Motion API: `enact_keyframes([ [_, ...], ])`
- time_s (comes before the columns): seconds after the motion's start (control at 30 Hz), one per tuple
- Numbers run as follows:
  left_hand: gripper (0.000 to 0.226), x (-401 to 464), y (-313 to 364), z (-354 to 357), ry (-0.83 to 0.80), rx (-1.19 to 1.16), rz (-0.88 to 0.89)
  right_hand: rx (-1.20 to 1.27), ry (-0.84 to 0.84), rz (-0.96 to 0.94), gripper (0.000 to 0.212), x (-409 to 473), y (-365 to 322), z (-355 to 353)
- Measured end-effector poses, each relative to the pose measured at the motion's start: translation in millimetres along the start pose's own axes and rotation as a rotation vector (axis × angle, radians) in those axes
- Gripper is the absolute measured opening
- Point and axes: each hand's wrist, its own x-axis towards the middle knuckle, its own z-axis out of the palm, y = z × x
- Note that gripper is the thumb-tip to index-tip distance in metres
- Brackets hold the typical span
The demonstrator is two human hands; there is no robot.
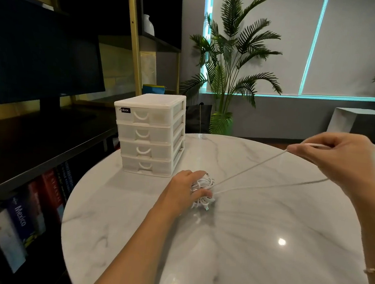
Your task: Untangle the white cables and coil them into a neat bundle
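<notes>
My left hand (183,188) grips a tight bundle of coiled white cable (203,192) just above the round marble table (240,248). From the bundle two strands of white cable (252,166) run taut up to the right. My right hand (337,159), raised above the table's right side, pinches the upper strand between thumb and fingers; the lower strand passes under that hand and its end is hidden.
A white four-drawer plastic organiser (151,134) stands at the table's back left, close to the bundle. Left of the table runs a dark shelf with a monitor (41,61) and books (28,214) below. A potted palm (232,62) stands behind the table.
</notes>
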Motion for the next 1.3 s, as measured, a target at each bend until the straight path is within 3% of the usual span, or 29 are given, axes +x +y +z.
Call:
enact_keyframes([
  [0.37, 0.041, -4.2, 6.6, -3.3, 0.082, 0.005, 0.014, -0.714, 0.056, -0.162, 0.044, 44.5, -6.7, 18.0],
  [0.5, 0.034, -3.0, 2.2, -7.2, 0.182, 0.115, -0.013, -0.774, -0.133, -0.083, 0.041, 56.4, -7.8, 14.2],
  [0.6, 0.036, -2.5, -6.9, -13.0, 0.31, 0.149, -0.103, -0.724, -0.247, 0.008, 0.036, 66.3, 5.1, 9.7],
  [0.73, 0.038, -2.3, -8.5, -13.3, 0.283, -0.005, -0.196, -0.423, -0.39, 0.074, 0.034, 62.1, 21.7, 17.9],
  [0.77, 0.036, -2.3, -5.6, -11.7, 0.265, -0.103, -0.215, -0.383, -0.425, 0.09, 0.037, 59.2, 25.8, 24.3],
  [0.87, 0.029, -2.5, 3.2, -10.0, 0.236, -0.319, -0.28, -0.413, -0.437, 0.136, 0.076, 51.2, 39.7, 50.3],
  [0.93, 0.028, -2.8, 6.3, -12.6, 0.22, -0.41, -0.321, -0.394, -0.421, 0.107, 0.083, 42.4, 37.5, 71.4],
  [1.1, 0.028, -2.7, 11.2, -19.2, 0.15, -0.647, -0.357, -0.198, -0.532, -0.152, 0.053, 6.1, 11.6, 127.9],
  [1.3, 0.027, 0.1, 9.1, -20.9, 0.103, -0.901, -0.375, 0.156, -0.702, -0.037, 0.028, -20.1, 13.3, 165.5],
])
